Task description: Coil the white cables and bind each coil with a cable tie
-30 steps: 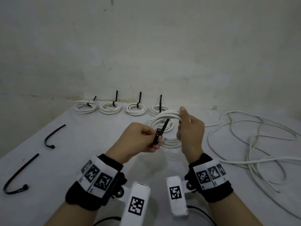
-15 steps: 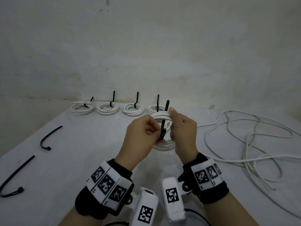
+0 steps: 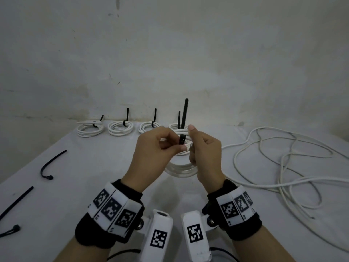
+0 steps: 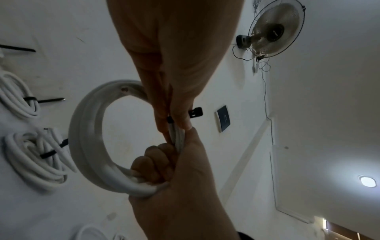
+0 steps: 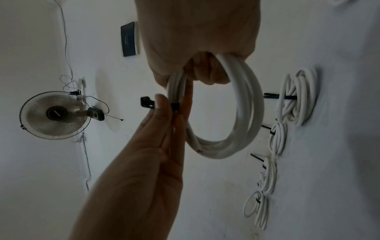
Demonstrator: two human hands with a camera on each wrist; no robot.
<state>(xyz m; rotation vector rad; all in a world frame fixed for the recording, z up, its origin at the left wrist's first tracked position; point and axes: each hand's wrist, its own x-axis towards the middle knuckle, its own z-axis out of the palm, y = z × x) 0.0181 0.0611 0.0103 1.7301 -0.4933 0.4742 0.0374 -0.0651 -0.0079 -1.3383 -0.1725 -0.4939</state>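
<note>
**A:** so where's the coil sitting right now?

**B:** Up off the table, between both hands. The right hand has its fingers curled through the white coil and wrapped round the bundle of loops, thumb pointing up just beside the tie. In the right wrist view you can see the coil hanging off those curled fingers as a full ring.

**A:** and the left one?

**B:** The left hand is pinching the black cable tie right at its head, thumb and fingertips closed on it, pressed up against the coil. The tie goes round the loops just above the right hand's fingers, and its long tail sticks straight up past both thumbs. The left wrist view shows the tie head poking out sideways past the fingertips.

**A:** is it cinched tight?

**B:** can't tell, the fingers cover most of the loop.

**A:** what else is lying around?

**B:** Beyond the fingertips, along the wall, a row of four coils already tied, each with a black tail standing up. Out past the right hand there's a loose white cable sprawled in big loops. Off to the left of the left hand, two spare black ties: the nearer one curved, the other down by the wrist strap side.
</note>
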